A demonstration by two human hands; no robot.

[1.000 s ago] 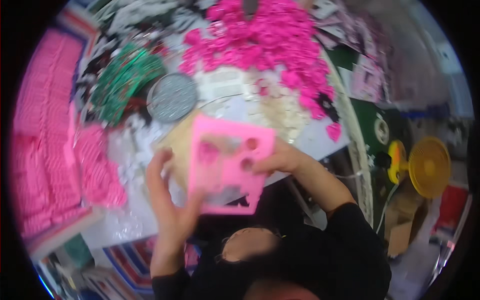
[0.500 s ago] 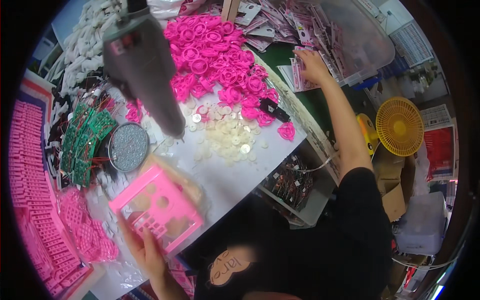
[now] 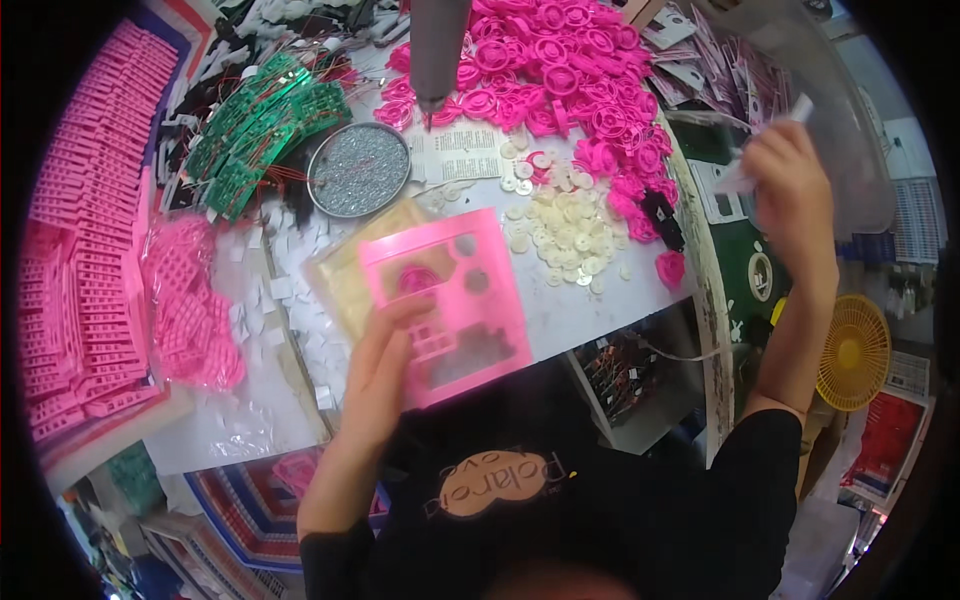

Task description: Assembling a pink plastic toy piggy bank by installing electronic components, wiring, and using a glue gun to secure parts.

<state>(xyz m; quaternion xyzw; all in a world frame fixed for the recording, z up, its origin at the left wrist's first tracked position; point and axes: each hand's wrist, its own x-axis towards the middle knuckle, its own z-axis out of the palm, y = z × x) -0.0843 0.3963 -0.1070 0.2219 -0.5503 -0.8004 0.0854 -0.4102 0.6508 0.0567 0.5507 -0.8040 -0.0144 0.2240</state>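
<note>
Two bare hands show in the head view, set well apart. The left hand grasps the left side of a pink panel, its fingers bent over the frame near the small grid of openings. The panel lies tilted at the near edge of the white table, in front of the torso, its upper left part over a tan flat packet; a darker pink round piece shows through its large window. Over to the right, beyond the table's side, the right hand is raised and a little blurred, its fingers curled in and pinching a white strip; just what this is cannot be told. Near that hand stands a clear bin, with a heap of printed cards beside the right hand's far side. On the table, a round dish of small metal bits sits beyond the packet, beside green circuit boards. Cream discs lie loose to the right of the panel, below a large pile of pink rings. A grey tool points down above a printed sheet.
</note>
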